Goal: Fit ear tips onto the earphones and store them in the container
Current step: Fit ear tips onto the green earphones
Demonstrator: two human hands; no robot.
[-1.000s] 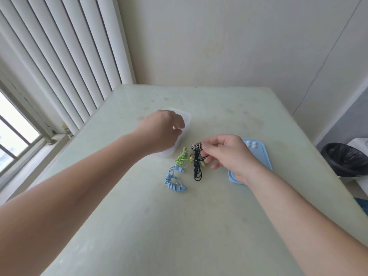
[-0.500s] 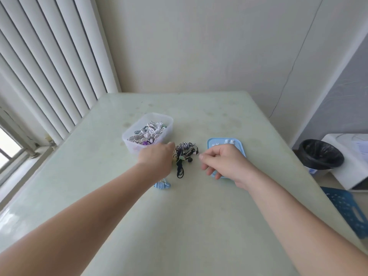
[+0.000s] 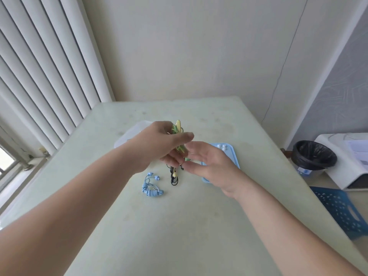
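Note:
My left hand (image 3: 159, 145) grips a coiled green earphone (image 3: 178, 129) and holds it above the table. My right hand (image 3: 207, 164) is just to its right with fingers spread and relaxed, its fingertips close to the green cord's lower end. A black earphone (image 3: 173, 177) lies on the table below the hands, partly hidden by them. A coiled light-blue earphone (image 3: 152, 189) lies to the left of it. The clear plastic container (image 3: 131, 137) stands behind my left hand, mostly hidden. The blue tray (image 3: 232, 154) carries white ear tips (image 3: 221, 146) at its far end.
The pale green table (image 3: 179, 226) ends at a wall behind. Vertical blinds (image 3: 49, 66) hang at the left. To the right on the floor are a bin with a black liner (image 3: 313, 156), a white appliance (image 3: 350, 156) and a blue stool (image 3: 340, 210).
My left hand has picked the green earphone up from the table and raised it. My right hand has opened and moved up beside it. The head camera shifted.

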